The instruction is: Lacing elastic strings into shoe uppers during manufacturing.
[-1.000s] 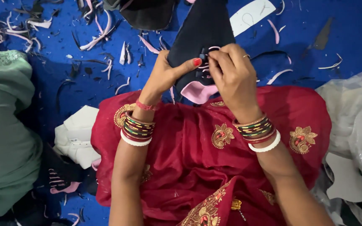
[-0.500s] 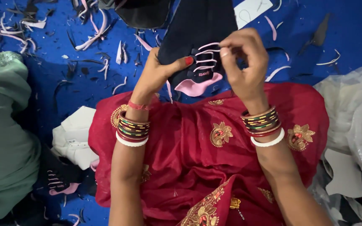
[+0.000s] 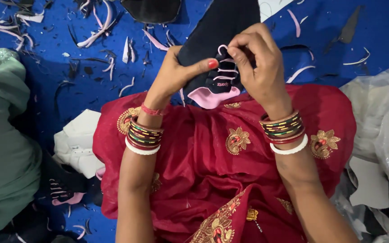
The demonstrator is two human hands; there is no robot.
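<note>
Hands raised slightly; left hand (image 3: 176,74), right hand (image 3: 255,58) pinch shoe upper (image 3: 212,40), top cropped.

This looks like a small shoe-making workshop where the work is done seated on the floor rather than at a bench: a blue floor sheet (image 3: 46,103) is strewn with pink and white trimmed strips (image 3: 97,38) and dark offcuts (image 3: 350,29), the waste of cutting. A dark shoe upper with pink lining and white lacing (image 3: 212,83) sits over the lap, a like piece with laces (image 3: 64,193) lies at the left beside a white folded item (image 3: 75,144), another dark cut piece (image 3: 151,10) lies ahead, and crumpled clear plastic bags (image 3: 383,121) are heaped at the right. A second person in green cloth (image 3: 1,148) sits close by on the same sheet.
</note>
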